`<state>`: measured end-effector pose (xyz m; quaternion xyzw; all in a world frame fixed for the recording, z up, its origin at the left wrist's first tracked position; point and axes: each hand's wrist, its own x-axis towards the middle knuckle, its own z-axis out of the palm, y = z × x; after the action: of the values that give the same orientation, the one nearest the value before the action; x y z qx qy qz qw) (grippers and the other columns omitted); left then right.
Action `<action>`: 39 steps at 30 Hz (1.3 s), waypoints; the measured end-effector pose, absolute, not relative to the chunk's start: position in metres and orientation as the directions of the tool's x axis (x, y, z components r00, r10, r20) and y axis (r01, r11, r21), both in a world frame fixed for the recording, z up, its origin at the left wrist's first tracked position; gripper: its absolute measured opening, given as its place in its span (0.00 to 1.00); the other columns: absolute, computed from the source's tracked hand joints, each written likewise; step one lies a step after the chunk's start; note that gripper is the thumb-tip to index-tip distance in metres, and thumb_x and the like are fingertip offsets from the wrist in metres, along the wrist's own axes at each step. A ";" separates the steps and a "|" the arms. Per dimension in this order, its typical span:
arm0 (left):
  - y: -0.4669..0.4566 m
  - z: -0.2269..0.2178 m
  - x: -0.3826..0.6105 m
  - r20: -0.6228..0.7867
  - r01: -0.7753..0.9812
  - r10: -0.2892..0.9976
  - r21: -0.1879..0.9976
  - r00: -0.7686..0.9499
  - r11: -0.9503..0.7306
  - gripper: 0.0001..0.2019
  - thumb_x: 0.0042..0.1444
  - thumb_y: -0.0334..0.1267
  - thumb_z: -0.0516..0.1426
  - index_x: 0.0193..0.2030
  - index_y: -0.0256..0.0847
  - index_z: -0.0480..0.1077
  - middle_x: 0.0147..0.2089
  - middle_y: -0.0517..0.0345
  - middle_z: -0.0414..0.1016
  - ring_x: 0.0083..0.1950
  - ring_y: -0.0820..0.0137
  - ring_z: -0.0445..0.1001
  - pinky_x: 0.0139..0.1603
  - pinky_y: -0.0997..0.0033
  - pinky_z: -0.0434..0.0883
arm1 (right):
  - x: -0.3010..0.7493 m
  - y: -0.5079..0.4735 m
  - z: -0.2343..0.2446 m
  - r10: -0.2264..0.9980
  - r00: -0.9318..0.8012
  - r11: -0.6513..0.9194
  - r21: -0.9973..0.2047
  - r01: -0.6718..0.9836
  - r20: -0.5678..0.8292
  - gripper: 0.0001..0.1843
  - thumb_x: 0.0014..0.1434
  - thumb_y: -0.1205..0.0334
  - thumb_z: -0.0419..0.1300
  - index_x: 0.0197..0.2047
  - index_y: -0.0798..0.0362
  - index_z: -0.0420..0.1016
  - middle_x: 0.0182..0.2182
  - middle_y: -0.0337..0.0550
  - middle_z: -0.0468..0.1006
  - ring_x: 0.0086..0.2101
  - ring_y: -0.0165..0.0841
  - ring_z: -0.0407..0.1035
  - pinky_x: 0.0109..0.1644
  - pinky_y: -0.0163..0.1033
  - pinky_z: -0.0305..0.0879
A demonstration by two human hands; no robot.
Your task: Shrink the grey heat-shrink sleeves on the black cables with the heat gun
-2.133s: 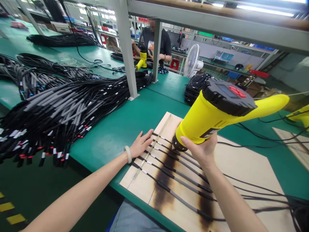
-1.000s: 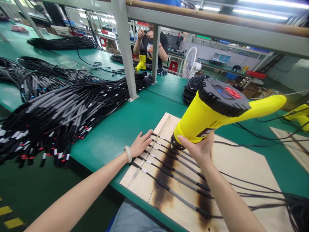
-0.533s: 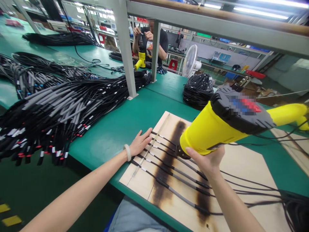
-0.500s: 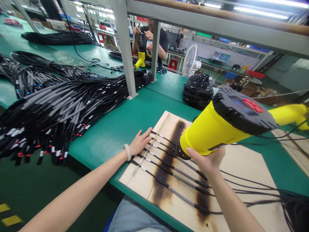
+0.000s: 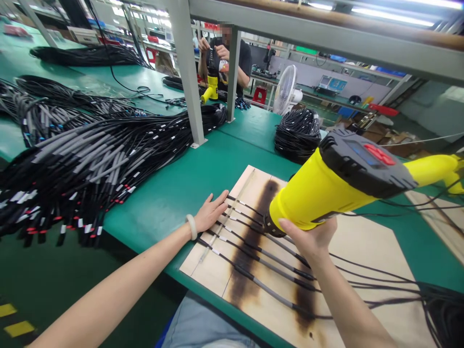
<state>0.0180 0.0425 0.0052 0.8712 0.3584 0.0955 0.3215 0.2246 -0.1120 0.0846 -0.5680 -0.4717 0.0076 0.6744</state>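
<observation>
My right hand (image 5: 313,237) is wrapped round the yellow barrel of a heat gun (image 5: 319,188), whose dark nozzle points down and left over the board. Beneath it, several black cables (image 5: 268,290) with grey sleeves and white labels lie side by side across a wooden board (image 5: 366,241) with dark scorch marks. My left hand (image 5: 212,212) lies flat with fingers stretched out at the board's left edge, on the cable ends. A thin clear strip (image 5: 232,205) runs across the cables beside its fingertips. The nozzle tip partly hides the cables below it.
A large bundle of cables (image 5: 108,150) covers the green table's left side. A coiled cable bundle (image 5: 297,135) sits behind the board, near a white fan (image 5: 285,91). A metal frame post (image 5: 186,72) stands ahead. Across the table a person (image 5: 239,63) works beside another heat gun (image 5: 212,87).
The heat gun has shifted very slightly to the left with my right hand. My left hand stays in place on the cable ends.
</observation>
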 end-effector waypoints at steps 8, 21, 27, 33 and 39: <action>0.043 0.004 0.018 -0.056 0.565 0.692 0.627 0.720 -0.537 0.33 0.61 0.52 0.31 0.68 0.36 0.43 0.70 0.53 0.42 0.71 0.69 0.43 0.69 0.56 0.32 | 0.211 -0.105 0.105 0.525 0.481 0.481 -0.711 0.513 0.702 0.26 0.37 0.55 0.71 0.39 0.49 0.66 0.27 0.40 0.77 0.25 0.41 0.74 0.27 0.46 0.72; 0.042 0.005 0.017 -0.056 0.553 0.685 0.639 0.726 -0.534 0.32 0.62 0.53 0.31 0.68 0.38 0.42 0.70 0.53 0.43 0.70 0.68 0.44 0.70 0.57 0.33 | 0.202 -0.094 0.113 0.578 0.435 0.568 -0.723 0.393 0.690 0.22 0.39 0.62 0.70 0.37 0.47 0.65 0.26 0.38 0.78 0.23 0.40 0.74 0.23 0.44 0.73; 0.042 0.004 0.016 -0.049 0.546 0.687 0.648 0.725 -0.531 0.32 0.62 0.54 0.31 0.68 0.40 0.42 0.70 0.55 0.43 0.70 0.68 0.44 0.70 0.57 0.32 | 0.200 -0.093 0.113 0.577 0.433 0.540 -0.722 0.433 0.692 0.20 0.40 0.59 0.70 0.35 0.47 0.66 0.24 0.37 0.77 0.22 0.39 0.73 0.23 0.44 0.72; 0.041 0.004 0.016 -0.049 0.545 0.690 0.655 0.723 -0.524 0.33 0.61 0.54 0.31 0.68 0.37 0.43 0.70 0.54 0.43 0.70 0.68 0.44 0.70 0.56 0.32 | 0.204 -0.092 0.109 0.615 0.362 0.561 -0.711 0.424 0.701 0.20 0.44 0.59 0.69 0.40 0.47 0.68 0.28 0.39 0.78 0.25 0.39 0.74 0.27 0.46 0.73; 0.041 0.004 0.017 -0.052 0.549 0.692 0.653 0.720 -0.522 0.35 0.61 0.55 0.31 0.68 0.34 0.43 0.70 0.52 0.43 0.70 0.67 0.44 0.70 0.57 0.32 | 0.203 -0.094 0.109 0.598 0.411 0.520 -0.723 0.455 0.688 0.22 0.41 0.55 0.69 0.39 0.47 0.68 0.27 0.40 0.77 0.24 0.40 0.73 0.25 0.46 0.72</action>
<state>0.0165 0.0409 0.0044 0.8655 0.3584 0.1077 0.3329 0.2027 -0.0940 0.1093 -0.4873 -0.5400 0.0524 0.6842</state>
